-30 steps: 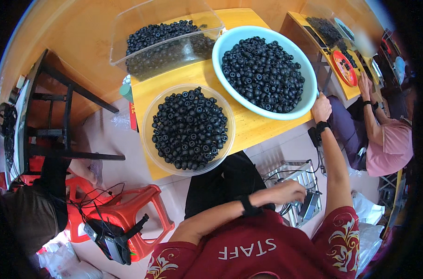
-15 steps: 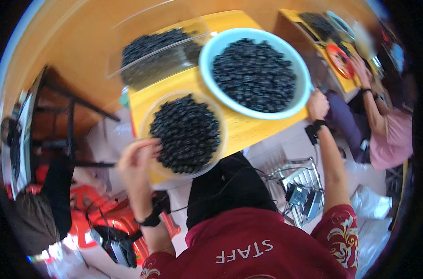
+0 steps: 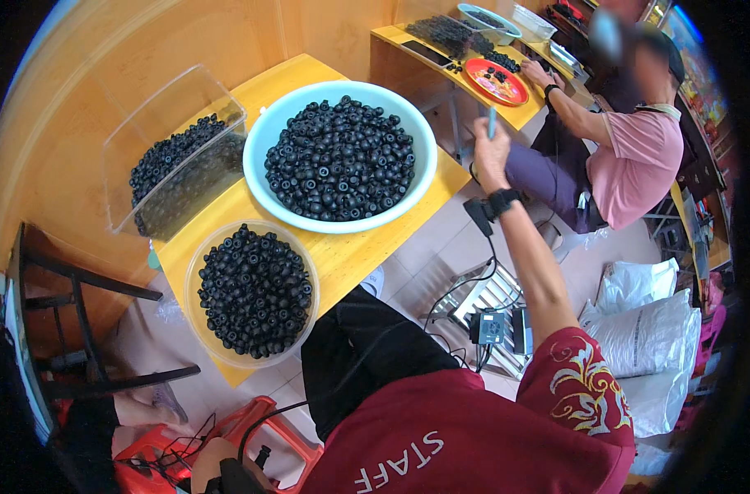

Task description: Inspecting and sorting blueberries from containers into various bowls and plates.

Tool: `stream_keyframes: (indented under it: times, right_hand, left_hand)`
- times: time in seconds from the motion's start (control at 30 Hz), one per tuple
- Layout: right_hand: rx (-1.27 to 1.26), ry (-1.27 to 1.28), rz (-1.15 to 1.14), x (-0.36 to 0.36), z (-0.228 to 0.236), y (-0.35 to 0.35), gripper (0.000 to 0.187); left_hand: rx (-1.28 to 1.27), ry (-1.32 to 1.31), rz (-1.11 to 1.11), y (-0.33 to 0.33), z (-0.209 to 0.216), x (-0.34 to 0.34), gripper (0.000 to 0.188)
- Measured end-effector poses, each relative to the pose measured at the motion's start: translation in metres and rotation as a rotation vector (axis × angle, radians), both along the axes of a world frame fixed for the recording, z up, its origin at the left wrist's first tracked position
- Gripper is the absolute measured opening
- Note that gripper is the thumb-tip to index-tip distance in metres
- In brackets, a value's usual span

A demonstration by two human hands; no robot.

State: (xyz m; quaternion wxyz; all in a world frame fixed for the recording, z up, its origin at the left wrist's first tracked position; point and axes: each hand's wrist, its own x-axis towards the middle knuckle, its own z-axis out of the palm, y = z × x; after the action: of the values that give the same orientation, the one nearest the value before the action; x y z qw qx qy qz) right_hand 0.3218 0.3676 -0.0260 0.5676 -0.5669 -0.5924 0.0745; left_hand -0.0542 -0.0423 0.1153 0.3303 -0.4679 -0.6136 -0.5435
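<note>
My right hand [image 3: 492, 152] is raised past the right corner of the yellow table [image 3: 342, 259]. It is closed round a slim blue-grey stick [image 3: 492, 123], perhaps a pen, whose tip points up. On the table stands a light blue basin [image 3: 258, 165] full of small round black beads [image 3: 340, 160] with holes. In front of it a round clear tub [image 3: 313, 276] holds more beads [image 3: 255, 292]. A clear rectangular box [image 3: 173, 198] with black beads sits at the far left. Of my left arm [image 3: 214, 463], only bent skin and a black wristband show at the lower edge; its fingers are hidden.
Someone in a pink shirt [image 3: 634, 156] sits at another yellow table with a red tray [image 3: 497, 81] of black pieces. Below are a metal stool [image 3: 482, 288] with cabled devices, white sacks [image 3: 647, 329], a red plastic stool [image 3: 280, 440] and a dark chair [image 3: 82, 313].
My right hand has left the blue basin's rim and now holds up the slim stick. My left hand has drawn back from the round tub to the lower edge. The view has swung right.
</note>
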Motion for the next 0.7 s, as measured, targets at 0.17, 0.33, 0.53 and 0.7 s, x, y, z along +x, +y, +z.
stream_keyframes:
  times: [0.17,0.33,0.53,0.7]
  right_hand:
    - [-0.133,0.666,1.165,-0.072,0.161,-0.147,0.032]
    - [-0.057,0.445,1.358,-0.114,0.229,-0.237,0.077]
    - [-0.793,0.633,1.933,-0.128,0.250,-0.230,0.041]
    - [-0.710,0.532,1.972,-0.141,0.266,-0.223,0.040]
  left_hand:
    - [0.002,-0.020,-0.053,-0.007,-0.006,-0.006,0.018]
    - [0.014,-0.035,-0.156,0.003,0.003,-0.004,0.018]
    - [0.051,-0.010,-0.159,-0.009,0.016,-0.011,0.019]
    - [0.159,-0.013,-0.159,-0.006,0.016,-0.020,0.020]
